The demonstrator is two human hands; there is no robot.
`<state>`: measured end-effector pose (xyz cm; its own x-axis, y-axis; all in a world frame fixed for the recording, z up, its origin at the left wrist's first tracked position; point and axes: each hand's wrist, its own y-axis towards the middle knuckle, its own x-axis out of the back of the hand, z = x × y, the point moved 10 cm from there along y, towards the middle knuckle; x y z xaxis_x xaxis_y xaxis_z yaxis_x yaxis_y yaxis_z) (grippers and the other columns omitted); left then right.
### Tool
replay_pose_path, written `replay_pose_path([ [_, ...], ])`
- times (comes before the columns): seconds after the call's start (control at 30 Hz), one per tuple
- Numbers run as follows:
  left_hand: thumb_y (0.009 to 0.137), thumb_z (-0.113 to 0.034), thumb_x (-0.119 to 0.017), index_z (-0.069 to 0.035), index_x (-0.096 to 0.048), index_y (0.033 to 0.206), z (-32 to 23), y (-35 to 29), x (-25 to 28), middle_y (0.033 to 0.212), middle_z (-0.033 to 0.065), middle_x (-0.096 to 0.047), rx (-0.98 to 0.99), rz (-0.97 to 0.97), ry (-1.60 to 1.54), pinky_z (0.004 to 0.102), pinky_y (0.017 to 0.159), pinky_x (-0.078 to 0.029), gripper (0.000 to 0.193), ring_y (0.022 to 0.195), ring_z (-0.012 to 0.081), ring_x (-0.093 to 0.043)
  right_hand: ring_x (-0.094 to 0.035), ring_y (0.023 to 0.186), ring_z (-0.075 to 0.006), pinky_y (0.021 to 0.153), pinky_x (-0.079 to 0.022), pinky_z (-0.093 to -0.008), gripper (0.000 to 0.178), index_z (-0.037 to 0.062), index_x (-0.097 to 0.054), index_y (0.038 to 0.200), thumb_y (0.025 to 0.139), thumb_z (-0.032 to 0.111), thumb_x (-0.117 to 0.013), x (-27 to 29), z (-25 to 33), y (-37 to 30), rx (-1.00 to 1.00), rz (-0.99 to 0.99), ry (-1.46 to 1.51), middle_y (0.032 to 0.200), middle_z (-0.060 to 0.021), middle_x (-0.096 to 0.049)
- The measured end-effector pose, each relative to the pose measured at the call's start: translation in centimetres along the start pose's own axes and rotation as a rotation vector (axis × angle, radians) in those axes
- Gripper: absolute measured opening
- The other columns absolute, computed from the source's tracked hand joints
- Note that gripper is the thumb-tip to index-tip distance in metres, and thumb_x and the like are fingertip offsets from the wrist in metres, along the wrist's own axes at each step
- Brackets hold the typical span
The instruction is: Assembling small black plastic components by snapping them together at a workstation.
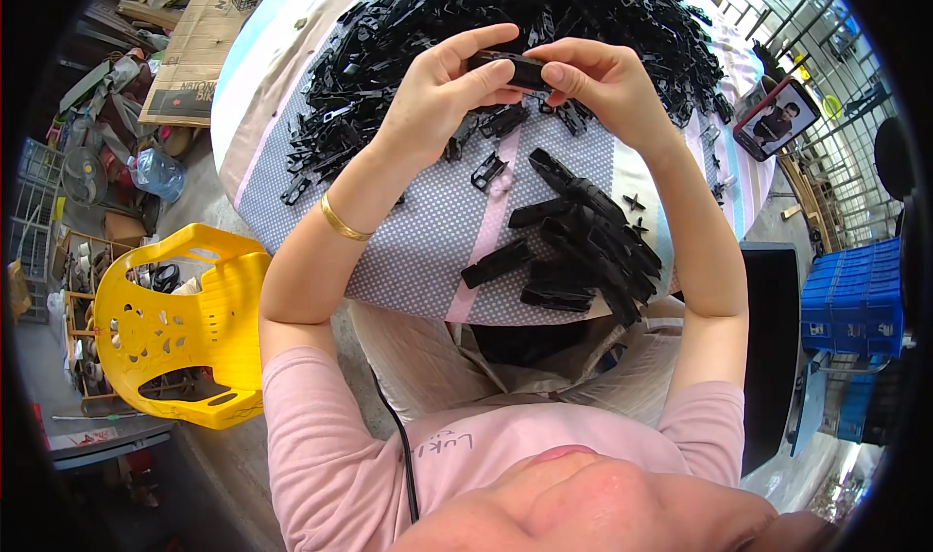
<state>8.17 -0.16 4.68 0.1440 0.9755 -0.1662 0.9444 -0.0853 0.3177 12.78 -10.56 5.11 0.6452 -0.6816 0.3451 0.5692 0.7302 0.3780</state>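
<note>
Between my two hands is a long black plastic part [526,72], raised over the table. My left hand [449,84] pinches its left end with the thumb in front. Thumb and fingers of my right hand [597,84] close on its right end. Behind them spreads a large heap of loose black plastic pieces [389,37]. Closer to me, a smaller pile of long black parts [593,241] lies near the table edge. A single small black piece [489,171] sits apart on the dotted cloth. What exactly the parts are, I cannot tell.
The round table [408,251] has a patterned cloth. A phone [777,120] stands propped at its right edge. On the left are a yellow plastic chair [185,324], a water bottle [157,175] and flattened cardboard [199,51]. Blue crates [851,294] are stacked at right.
</note>
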Motion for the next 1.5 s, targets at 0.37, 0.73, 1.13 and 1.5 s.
replay_pose_path([
  [0.37,0.086,-0.011,-0.054,0.001,-0.044,0.123,-3.4,-0.7,-0.8,0.097,0.0106,-0.059,-0.140,0.109,0.158,0.0294,0.079,-0.052,0.040,0.086,0.0166,-0.061,-0.057,0.082,-0.0092,0.073,-0.047,-0.0209,0.029,-0.0024,-0.056,0.105,0.086,0.020,-0.056,-1.0,4.8,-1.1,0.252,-0.120,-0.158,0.092,-0.0062,-0.062],
  [0.73,0.076,-0.002,-0.058,-0.003,-0.051,0.107,-0.9,-10.4,-3.8,0.105,0.0108,-0.054,0.052,0.231,0.750,0.0310,0.077,-0.046,0.031,0.091,0.0245,-0.056,-0.053,0.080,-0.0138,0.067,-0.045,-0.0293,0.019,0.0067,-0.066,0.087,0.068,0.008,-0.069,-7.1,2.2,-1.2,0.204,0.294,-0.273,0.090,-0.0016,-0.064],
  [1.13,0.067,-0.010,-0.067,-0.003,-0.051,0.109,-2.5,-11.0,3.9,0.095,0.0122,-0.052,-0.136,0.003,1.740,0.0343,0.079,-0.042,0.045,0.090,0.0276,-0.047,-0.055,0.078,-0.0244,0.071,-0.046,-0.0333,0.025,0.0071,-0.063,0.094,0.070,0.011,-0.066,-7.8,1.2,-1.1,0.311,0.181,-0.659,0.084,-0.0077,-0.061],
  [1.5,0.070,-0.008,-0.066,0.003,-0.053,0.092,2.0,-1.8,2.0,0.090,0.0180,-0.056,0.036,0.014,1.600,0.0378,0.077,-0.045,0.027,0.088,0.0324,-0.055,-0.054,0.071,-0.0056,0.068,-0.046,-0.0198,0.035,0.0087,-0.058,0.111,0.076,0.004,-0.061,-0.4,-2.0,0.0,-0.061,-0.084,-0.273,0.083,-0.0005,-0.058],
])
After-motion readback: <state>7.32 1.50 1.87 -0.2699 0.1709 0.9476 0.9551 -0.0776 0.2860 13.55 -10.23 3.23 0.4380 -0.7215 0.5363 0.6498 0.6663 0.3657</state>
